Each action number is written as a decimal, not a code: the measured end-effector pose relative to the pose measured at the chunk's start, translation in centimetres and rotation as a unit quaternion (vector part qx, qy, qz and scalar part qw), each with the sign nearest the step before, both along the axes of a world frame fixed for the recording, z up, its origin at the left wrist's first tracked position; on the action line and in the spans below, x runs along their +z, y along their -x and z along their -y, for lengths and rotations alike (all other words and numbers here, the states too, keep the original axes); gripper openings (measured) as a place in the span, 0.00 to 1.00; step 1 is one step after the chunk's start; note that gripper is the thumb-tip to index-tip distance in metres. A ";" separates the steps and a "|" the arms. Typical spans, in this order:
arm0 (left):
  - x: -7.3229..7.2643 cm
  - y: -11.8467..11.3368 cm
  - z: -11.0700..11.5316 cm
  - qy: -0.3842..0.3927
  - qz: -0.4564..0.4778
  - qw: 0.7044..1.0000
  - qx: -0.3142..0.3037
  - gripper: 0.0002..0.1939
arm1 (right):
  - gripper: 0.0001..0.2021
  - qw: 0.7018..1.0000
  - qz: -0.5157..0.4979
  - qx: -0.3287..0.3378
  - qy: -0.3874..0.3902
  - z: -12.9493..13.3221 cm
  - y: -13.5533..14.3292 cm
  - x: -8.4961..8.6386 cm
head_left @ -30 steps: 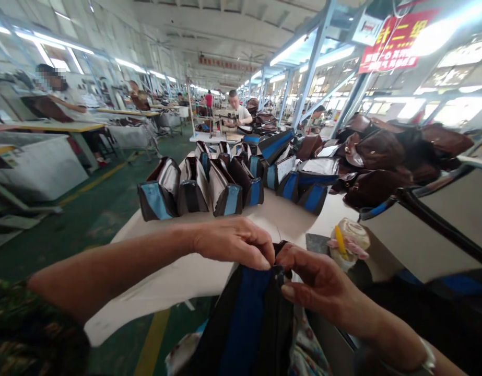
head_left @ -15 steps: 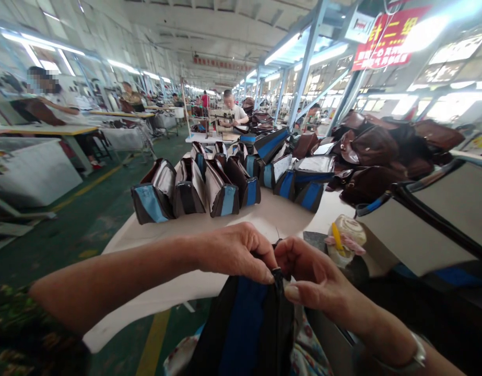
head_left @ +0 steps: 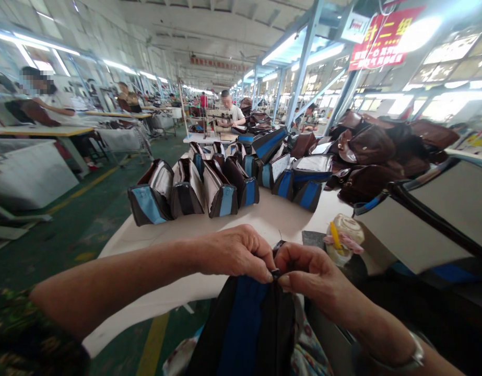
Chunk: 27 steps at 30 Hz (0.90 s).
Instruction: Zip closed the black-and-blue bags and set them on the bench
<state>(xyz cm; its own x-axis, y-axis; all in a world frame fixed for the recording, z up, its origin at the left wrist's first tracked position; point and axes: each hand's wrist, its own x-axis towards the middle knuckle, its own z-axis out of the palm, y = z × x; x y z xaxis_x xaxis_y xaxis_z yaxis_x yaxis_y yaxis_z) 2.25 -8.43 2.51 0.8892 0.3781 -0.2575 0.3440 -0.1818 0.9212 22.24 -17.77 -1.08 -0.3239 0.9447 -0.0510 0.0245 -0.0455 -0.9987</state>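
A black bag piece with a blue stripe stands upright in front of my body, below the table's near edge. At its top edge my left hand pinches the dark edging between thumb and forefinger. Just to the right, my right hand pinches the same edging, its fingertips almost touching those of the left. The small part between the fingertips is mostly hidden. A thin dark thread end sticks up behind the right fingers.
Several striped bag pieces stand on the pale table. Brown leather bags are heaped at the back right. A cream roll with a yellow item sits right of my hands, near large pale panels. People work behind.
My right thumb and fingers have closed in on the edging, nearer to the left fingertips. The view has shifted slightly.
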 end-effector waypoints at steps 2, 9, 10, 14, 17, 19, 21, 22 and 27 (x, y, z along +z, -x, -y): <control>0.0 0.0 0.1 0.012 -0.002 1.000 0.008 0.10 | 0.05 1.000 0.012 -0.001 -0.007 0.1 -0.2 -0.2; 0.0 0.0 0.1 -0.009 -0.006 1.000 0.002 0.10 | 0.12 0.999 0.019 -0.012 -0.025 0.2 0.2 0.3; 0.0 0.0 0.1 -0.018 -0.007 1.000 0.002 0.09 | 0.11 0.999 0.024 -0.019 -0.022 0.2 0.4 0.4; -0.1 -0.1 0.0 -0.050 -0.023 0.998 0.010 0.07 | 0.05 0.999 0.014 -0.030 -0.002 0.1 0.6 0.3; -0.1 -0.1 0.2 -0.054 -0.029 0.998 0.011 0.07 | 0.03 0.999 0.024 -0.047 -0.001 0.1 0.5 -0.1; -0.1 -0.2 0.4 -0.064 -0.028 0.998 0.009 0.10 | 0.02 0.998 0.030 -0.058 -0.012 0.3 0.5 -0.2; 0.0 -0.3 0.6 -0.095 -0.033 0.995 0.007 0.13 | 0.01 0.995 0.050 -0.075 -0.044 0.5 0.5 -0.3; 0.1 -0.3 0.7 -0.113 -0.037 0.993 0.007 0.13 | 0.01 0.992 0.068 -0.083 -0.066 0.6 0.5 -0.3; 0.8 -0.4 0.8 -0.184 -0.040 0.982 -0.002 0.07 | 0.02 0.974 0.143 -0.106 -0.140 1.0 0.5 -0.6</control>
<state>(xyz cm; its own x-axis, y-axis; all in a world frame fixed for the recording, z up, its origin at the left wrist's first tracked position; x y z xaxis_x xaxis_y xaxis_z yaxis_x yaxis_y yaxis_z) 2.64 -9.22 3.32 0.8731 0.4560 -0.1726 0.4114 -0.4989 0.7628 21.75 -18.81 -1.64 -0.1305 0.9786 0.1591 0.3241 0.1937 -0.9260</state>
